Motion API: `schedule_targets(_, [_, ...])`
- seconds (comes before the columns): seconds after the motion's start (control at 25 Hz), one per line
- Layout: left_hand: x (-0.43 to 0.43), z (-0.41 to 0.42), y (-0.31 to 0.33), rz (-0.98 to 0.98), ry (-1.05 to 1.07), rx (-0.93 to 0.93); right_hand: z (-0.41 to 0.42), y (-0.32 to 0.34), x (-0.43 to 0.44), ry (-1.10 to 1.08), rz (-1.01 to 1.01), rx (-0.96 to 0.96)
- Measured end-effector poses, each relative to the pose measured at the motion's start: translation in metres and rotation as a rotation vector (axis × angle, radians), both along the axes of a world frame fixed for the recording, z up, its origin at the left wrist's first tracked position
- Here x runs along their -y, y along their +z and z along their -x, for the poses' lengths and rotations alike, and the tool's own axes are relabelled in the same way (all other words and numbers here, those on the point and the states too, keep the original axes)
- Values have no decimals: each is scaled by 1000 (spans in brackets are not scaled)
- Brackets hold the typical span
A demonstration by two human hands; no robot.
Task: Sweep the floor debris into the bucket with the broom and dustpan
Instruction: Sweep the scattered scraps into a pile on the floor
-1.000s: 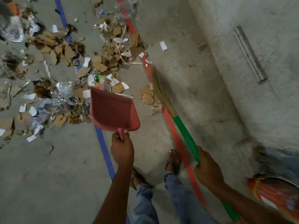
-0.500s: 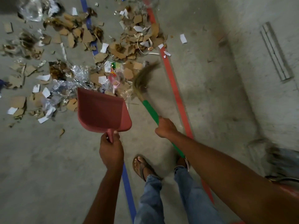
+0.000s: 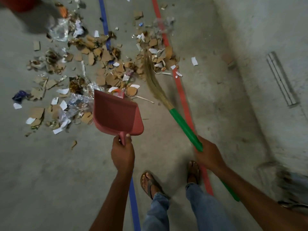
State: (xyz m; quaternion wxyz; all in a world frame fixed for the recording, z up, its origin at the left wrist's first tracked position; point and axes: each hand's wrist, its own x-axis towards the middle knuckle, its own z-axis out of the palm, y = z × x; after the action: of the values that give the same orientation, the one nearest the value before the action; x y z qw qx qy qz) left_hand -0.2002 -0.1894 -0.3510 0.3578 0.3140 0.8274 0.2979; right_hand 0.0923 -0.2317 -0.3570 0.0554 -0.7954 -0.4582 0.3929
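Debris is lying spread across the bare concrete floor ahead of the person's feet, straddling a blue floor line and reaching a red one. It is looking like torn cardboard scraps, white paper slips and crumpled clear film. All of it is probably very light: the cardboard flat and fairly stiff, the paper apt to flutter, the film springy and likely to snag on bristles or slide back off a lip. The broom is showing a long fan of soft, straw-coloured fibres tapering into a smooth green sleeve. It is likely bending easily and weighing little, so gentle, short strokes are seeming wise. The right hand is wrapping its fingers round that green sleeve partway along, which is looking like the sensible hold. The bristle tips are lying in the right-hand part of the heap. The dustpan, rigid moulded pinkish-red plastic with raised side walls and a bare inside, is sitting at the heap's near edge. Whether its lip is meeting the floor I cannot tell. The left hand is clasping its stubby handle, thumb on top. No bucket is plainly showing.
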Motion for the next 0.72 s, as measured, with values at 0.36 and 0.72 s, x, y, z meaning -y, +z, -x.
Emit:
schedule_targets(0.36, [-78, -179, -25, 56, -257, 62, -197, -42, -31, -173, 79, 49])
schedule_targets(0.72, [-155, -319, -52, 52, -305, 56, -377, -106, -197, -236, 353, 320])
